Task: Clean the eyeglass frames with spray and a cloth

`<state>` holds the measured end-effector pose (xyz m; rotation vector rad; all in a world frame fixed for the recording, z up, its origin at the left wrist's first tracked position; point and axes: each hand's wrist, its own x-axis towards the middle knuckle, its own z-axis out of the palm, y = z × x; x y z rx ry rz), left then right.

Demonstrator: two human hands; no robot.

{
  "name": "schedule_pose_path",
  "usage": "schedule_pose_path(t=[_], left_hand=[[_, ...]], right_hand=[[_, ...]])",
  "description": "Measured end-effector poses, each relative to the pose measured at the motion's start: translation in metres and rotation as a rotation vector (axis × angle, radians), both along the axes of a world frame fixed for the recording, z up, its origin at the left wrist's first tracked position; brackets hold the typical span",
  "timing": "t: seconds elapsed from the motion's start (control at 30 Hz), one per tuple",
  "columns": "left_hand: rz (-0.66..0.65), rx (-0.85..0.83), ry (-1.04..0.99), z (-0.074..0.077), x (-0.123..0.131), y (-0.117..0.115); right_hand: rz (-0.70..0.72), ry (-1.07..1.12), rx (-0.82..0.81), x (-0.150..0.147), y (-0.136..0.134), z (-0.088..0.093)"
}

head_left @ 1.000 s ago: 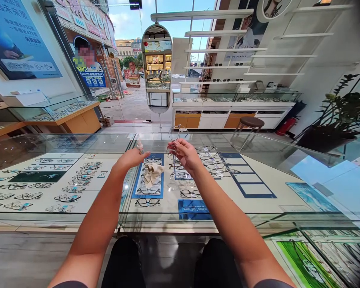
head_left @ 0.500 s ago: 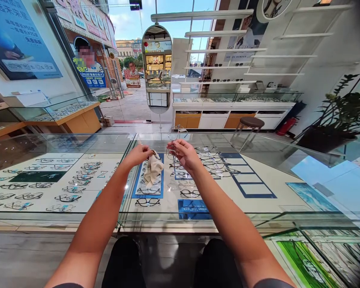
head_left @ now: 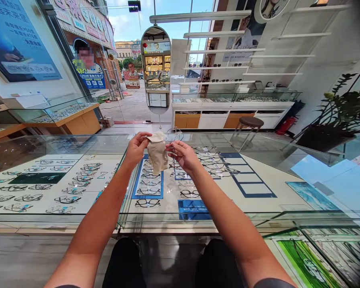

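Note:
Above the glass display case, my left hand (head_left: 137, 149) pinches the top corner of a beige cloth (head_left: 158, 154), which hangs down loosely. Just right of the cloth, my right hand (head_left: 182, 154) has its fingers closed on a pair of thin-framed glasses (head_left: 174, 135), whose frame stands up above the fingertips. The cloth's right edge is close to the right fingertips; whether they touch is unclear. Below the hands, inside the case, dark-framed glasses (head_left: 148, 203) lie in front of a blue-bordered tray (head_left: 135, 188) with several more pairs.
The glass case (head_left: 168, 229) spans the width before me, with rows of glasses at left and a blue-framed empty holder (head_left: 259, 196) at right. Beyond it stand an oval mirror (head_left: 156, 72), a round stool (head_left: 251, 122) and a potted plant (head_left: 321, 136).
My left hand has risen slightly, lifting the cloth up and to the right, closer to the glasses. The cloth now hangs more spread out. My right hand has barely moved.

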<state>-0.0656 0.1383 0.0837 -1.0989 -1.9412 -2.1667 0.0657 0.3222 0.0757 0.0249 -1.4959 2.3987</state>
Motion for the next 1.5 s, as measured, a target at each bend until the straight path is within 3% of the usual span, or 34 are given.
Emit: schedule_pose_path(t=[0.17, 0.47, 0.57, 0.73, 0.83, 1.03, 1.5], left_hand=[[0.073, 0.071, 0.035, -0.001, 0.000, 0.001], [-0.046, 0.116, -0.029, 0.001, 0.011, 0.004], [-0.102, 0.100, -0.112, 0.001, 0.016, 0.005], [-0.085, 0.063, -0.194, -0.002, 0.022, 0.009], [-0.150, 0.039, -0.284, -0.002, 0.022, 0.010], [-0.302, -0.171, -0.347, 0.000, 0.020, 0.005], [-0.514, 0.029, -0.433, 0.007, 0.024, 0.000]], right_hand=[[0.039, -0.033, 0.004, -0.001, 0.000, -0.003], [0.099, -0.038, -0.024, -0.002, -0.005, -0.004], [0.117, -0.007, 0.031, -0.001, -0.007, -0.003], [0.164, 0.020, 0.126, 0.000, -0.009, -0.005], [0.179, 0.034, 0.146, 0.000, -0.010, -0.007], [0.160, 0.070, 0.250, 0.000, -0.009, -0.008], [0.194, 0.034, 0.214, -0.002, -0.011, -0.011]])
